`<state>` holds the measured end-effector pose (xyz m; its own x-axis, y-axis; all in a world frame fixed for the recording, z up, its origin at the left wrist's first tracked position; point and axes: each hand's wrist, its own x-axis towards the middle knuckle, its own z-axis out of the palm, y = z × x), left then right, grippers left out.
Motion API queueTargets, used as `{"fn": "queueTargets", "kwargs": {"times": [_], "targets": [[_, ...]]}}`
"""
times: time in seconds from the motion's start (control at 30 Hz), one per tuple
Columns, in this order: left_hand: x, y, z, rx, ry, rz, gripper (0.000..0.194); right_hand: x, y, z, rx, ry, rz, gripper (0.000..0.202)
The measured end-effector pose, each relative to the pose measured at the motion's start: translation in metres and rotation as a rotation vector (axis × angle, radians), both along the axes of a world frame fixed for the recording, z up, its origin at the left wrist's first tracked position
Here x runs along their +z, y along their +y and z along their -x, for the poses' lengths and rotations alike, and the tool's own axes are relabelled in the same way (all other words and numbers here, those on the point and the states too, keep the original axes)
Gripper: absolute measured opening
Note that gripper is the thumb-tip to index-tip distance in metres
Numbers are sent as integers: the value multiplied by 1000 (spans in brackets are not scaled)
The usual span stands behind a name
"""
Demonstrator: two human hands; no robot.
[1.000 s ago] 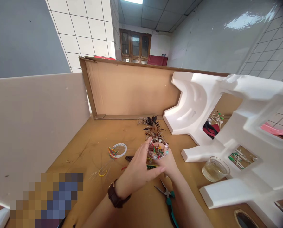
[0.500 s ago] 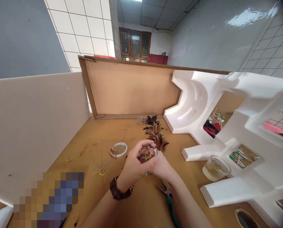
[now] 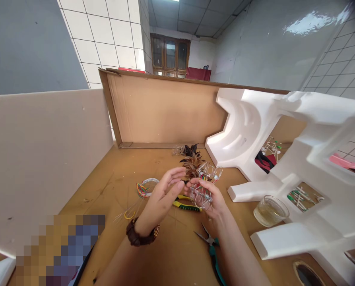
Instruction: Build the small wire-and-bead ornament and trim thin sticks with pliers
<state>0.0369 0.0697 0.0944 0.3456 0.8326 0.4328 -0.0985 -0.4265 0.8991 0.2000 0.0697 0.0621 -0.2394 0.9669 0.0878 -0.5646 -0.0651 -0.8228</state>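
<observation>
My right hand (image 3: 211, 198) is curled around a tangle of bent silvery wire (image 3: 202, 194) with small beads and coloured bits in it. Some of the wire loops stick out beyond the fingers toward the upper right. My left hand (image 3: 167, 190), with a brown watch at the wrist, hovers just left of it, fingers stretched and holding nothing. Under and between the hands lie pliers with yellow and black handles (image 3: 186, 204). Green-handled needle-nose pliers (image 3: 211, 246) rest by my right forearm. Brown feathers (image 3: 192, 161) lie just behind the hands.
A white ring with coloured threads (image 3: 147, 188) and loose wires lie on the left. To the right stand a glass bowl (image 3: 271, 210) and a large white foam block (image 3: 302, 228) holding small sticks in its openings. A cardboard panel (image 3: 165, 111) closes off the back.
Both hands were cupped together around the wire piece; now my left hand has let go and moved left. My right hand keeps the wire, and the yellow-black pliers have come into sight.
</observation>
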Motion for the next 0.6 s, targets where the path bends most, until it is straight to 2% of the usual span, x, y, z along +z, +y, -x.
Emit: {"fn": "queueTargets", "kwargs": {"times": [0.1,0.2,0.33,0.4,0.5,0.53,0.6], "targets": [[0,-3,-6,90,163,-81,32,1,2,3,-78,-18,-21,28],[-3,-3,-10,156,233,-156,32,1,5,2,-159,25,-22,26],[-12,-1,-15,125,219,-129,31,2,9,-3,-200,224,149,28],[-16,-4,-21,176,204,-159,40,2,10,-3,-233,341,228,24],[-19,-13,-32,243,258,-326,62,2,10,2,-338,430,260,15],[-19,-16,-36,241,291,-374,65,3,10,4,-365,431,256,14],[-21,-17,-40,242,328,-417,56,5,6,10,-393,410,235,13]]}}
